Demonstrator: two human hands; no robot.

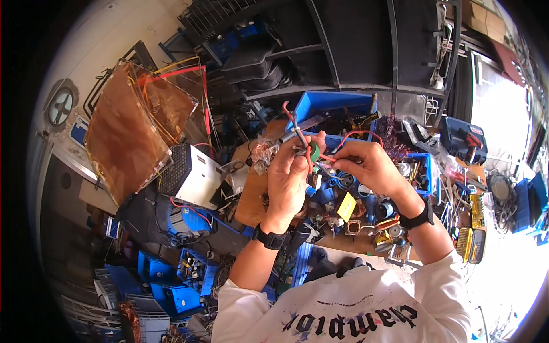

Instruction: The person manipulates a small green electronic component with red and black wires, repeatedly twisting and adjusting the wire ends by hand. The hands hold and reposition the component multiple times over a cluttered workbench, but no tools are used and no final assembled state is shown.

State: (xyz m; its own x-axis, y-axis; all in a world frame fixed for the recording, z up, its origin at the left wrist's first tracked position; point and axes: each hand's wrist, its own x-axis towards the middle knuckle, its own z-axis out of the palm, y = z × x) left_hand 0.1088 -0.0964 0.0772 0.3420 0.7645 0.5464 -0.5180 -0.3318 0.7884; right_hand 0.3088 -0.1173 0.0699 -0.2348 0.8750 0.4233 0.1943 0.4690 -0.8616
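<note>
Over the workbench, my left hand (289,180) is closed round a bundle of black and red cable beside a small green ring-shaped part (314,151). A black lead with a red end (291,117) sticks up past its fingers. Close on the right, my right hand (366,166) pinches a red wire (327,159) that runs to the green part. The same colour of wire loops above that hand (366,132). My fingers partly hide how the wires join the green part. Below both hands lie blue plug housings (326,193) and a yellow square piece (346,207).
A blue bin (337,104) of parts stands behind my hands, a smaller blue tray (424,171) to the right. Tools and loose fittings crowd the wooden bench (254,197). A power drill (472,146) lies far right. A white metal box (197,177) stands left.
</note>
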